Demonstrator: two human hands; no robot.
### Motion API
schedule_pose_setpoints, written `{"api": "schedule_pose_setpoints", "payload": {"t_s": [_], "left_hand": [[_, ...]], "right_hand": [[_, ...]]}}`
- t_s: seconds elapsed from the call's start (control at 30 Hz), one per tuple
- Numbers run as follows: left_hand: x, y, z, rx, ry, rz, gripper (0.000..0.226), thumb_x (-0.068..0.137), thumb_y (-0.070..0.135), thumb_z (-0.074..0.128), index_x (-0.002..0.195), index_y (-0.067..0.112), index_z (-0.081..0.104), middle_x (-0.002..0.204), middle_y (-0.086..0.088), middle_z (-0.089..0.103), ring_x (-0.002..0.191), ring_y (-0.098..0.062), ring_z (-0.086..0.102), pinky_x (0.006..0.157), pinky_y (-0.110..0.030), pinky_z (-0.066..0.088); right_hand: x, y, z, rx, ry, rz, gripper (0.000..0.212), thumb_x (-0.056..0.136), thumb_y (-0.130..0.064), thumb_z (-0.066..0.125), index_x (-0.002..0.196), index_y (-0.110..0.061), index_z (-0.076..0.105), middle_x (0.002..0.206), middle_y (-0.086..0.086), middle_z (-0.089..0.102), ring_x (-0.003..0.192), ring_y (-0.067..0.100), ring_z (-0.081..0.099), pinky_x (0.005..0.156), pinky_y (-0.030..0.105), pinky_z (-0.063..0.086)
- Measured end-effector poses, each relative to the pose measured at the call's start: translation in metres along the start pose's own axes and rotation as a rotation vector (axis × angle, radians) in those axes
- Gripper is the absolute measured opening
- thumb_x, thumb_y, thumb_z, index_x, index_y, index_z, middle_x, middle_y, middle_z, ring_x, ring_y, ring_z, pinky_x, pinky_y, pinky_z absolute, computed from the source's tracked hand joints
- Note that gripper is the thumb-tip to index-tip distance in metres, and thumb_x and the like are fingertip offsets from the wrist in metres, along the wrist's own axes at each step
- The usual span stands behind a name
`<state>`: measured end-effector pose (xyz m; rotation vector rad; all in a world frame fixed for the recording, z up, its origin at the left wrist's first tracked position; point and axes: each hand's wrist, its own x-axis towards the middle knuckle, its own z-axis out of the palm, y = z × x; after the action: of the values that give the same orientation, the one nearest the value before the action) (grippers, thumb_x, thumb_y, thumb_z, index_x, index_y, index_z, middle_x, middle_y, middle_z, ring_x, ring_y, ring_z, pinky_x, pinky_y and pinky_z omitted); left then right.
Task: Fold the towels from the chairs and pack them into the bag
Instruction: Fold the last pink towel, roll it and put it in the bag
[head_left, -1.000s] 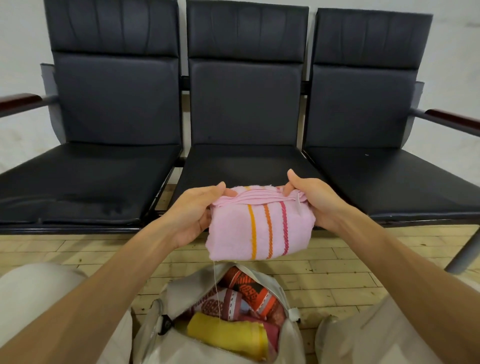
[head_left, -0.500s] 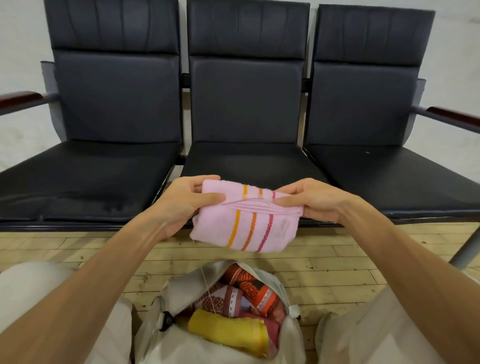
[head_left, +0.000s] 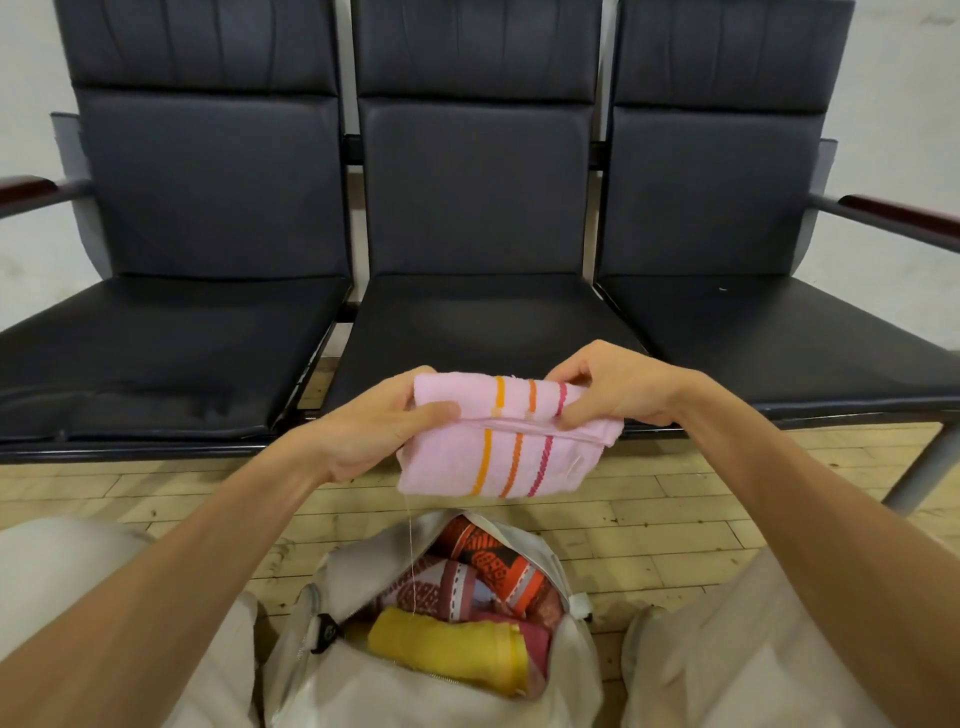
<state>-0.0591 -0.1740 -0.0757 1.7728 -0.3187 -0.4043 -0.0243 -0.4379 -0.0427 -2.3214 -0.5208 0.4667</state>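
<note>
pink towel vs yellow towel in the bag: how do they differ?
1. The pink towel is held in the air, gripped by the left hand and right hand. The yellow towel lies packed inside the bag.
2. The pink towel has three stripes, orange to pink. The yellow towel looks plain apart from a brighter edge band.
Shared: both are folded compact.

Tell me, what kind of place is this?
Probably a waiting room or lobby: three joined black chairs with armrests at the ends stand in a row against a plain white wall, on a wooden floor.
</note>
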Motion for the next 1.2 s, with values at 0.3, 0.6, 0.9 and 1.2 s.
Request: {"api": "schedule_pose_setpoints", "payload": {"t_s": [0.3, 0.6, 0.9, 1.2], "left_hand": [[-0.008, 0.006, 0.001, 0.277, 0.033, 0.359, 0.027, 0.095, 0.015, 0.054, 0.122, 0.019, 0.052, 0.11, 0.013, 0.059, 0.107, -0.008, 0.06, 0.085, -0.024, 0.053], [-0.012, 0.008, -0.004, 0.017, 0.117, 0.324, 0.035, 0.091, 0.0, 0.057, 0.122, 0.016, 0.061, 0.114, 0.001, 0.067, 0.106, -0.019, 0.065, 0.08, -0.033, 0.058], [-0.015, 0.014, -0.01, -0.146, 0.205, 0.258, 0.032, 0.092, 0.003, 0.055, 0.112, 0.026, 0.065, 0.107, 0.003, 0.07, 0.1, -0.019, 0.068, 0.078, -0.04, 0.06], [-0.016, 0.015, -0.017, -0.502, -0.05, 0.085, 0.039, 0.089, 0.023, 0.04, 0.111, 0.007, 0.067, 0.112, -0.016, 0.066, 0.097, -0.031, 0.064, 0.074, -0.04, 0.056]], "right_hand": [[0.004, -0.005, 0.022, -0.259, 0.02, -0.077, 0.028, 0.078, -0.012, 0.072, 0.095, -0.019, 0.051, 0.1, 0.0, 0.061, 0.092, 0.017, 0.062, 0.073, 0.03, 0.055], [0.004, -0.002, 0.017, 0.042, 0.008, -0.192, 0.037, 0.085, 0.0, 0.065, 0.113, -0.02, 0.052, 0.112, -0.001, 0.06, 0.102, 0.014, 0.064, 0.08, 0.029, 0.058], [0.003, -0.001, 0.014, 0.76, -0.002, 0.003, 0.059, 0.087, -0.055, 0.044, 0.125, -0.013, 0.06, 0.118, 0.011, 0.069, 0.112, 0.027, 0.065, 0.095, 0.041, 0.053], [0.002, 0.001, 0.006, 0.628, 0.051, -0.125, 0.031, 0.088, -0.002, 0.062, 0.116, -0.013, 0.067, 0.112, 0.007, 0.07, 0.105, 0.025, 0.068, 0.076, 0.036, 0.058]]}}
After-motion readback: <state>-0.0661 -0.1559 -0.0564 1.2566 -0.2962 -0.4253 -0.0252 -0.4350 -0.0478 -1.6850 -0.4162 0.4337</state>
